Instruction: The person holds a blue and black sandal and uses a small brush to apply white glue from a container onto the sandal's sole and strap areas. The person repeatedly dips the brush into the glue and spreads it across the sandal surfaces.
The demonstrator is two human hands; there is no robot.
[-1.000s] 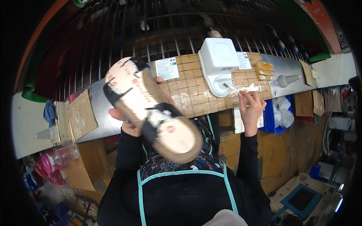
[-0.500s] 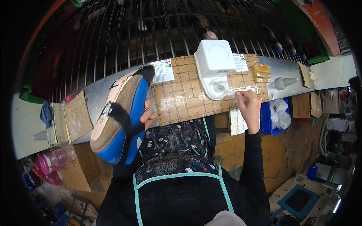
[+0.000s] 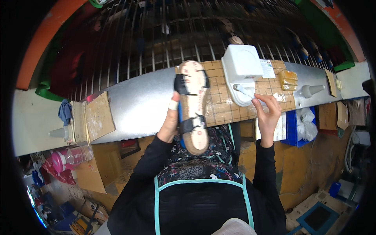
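Observation:
In my left hand (image 3: 169,121) is a sandal (image 3: 199,102) with black straps, a pale printed footbed and a blue sole edge. It is held lengthwise in front of my apron, footbed up; my thumb lies along its left side, and the other fingers are hidden. My right hand (image 3: 268,115) pinches the end of a thin white brush-like stick (image 3: 245,92). The stick's other end rests at the round cup of a white plastic dispenser (image 3: 243,62); its tip is hard to make out.
Brown taped cardboard (image 3: 219,111) covers part of the metal bench (image 3: 133,103). To the right lie a yellowish block (image 3: 288,80) and a grey cone (image 3: 313,91). Beyond the bench runs a rack of metal rods (image 3: 156,51) bearing other sandals. A blue crate (image 3: 294,127) with white bags stands below.
The sandal has swung right and turned from its side to footbed up, toe end away from me. My right hand keeps its pinch by the dispenser. The whole view has shifted slightly.

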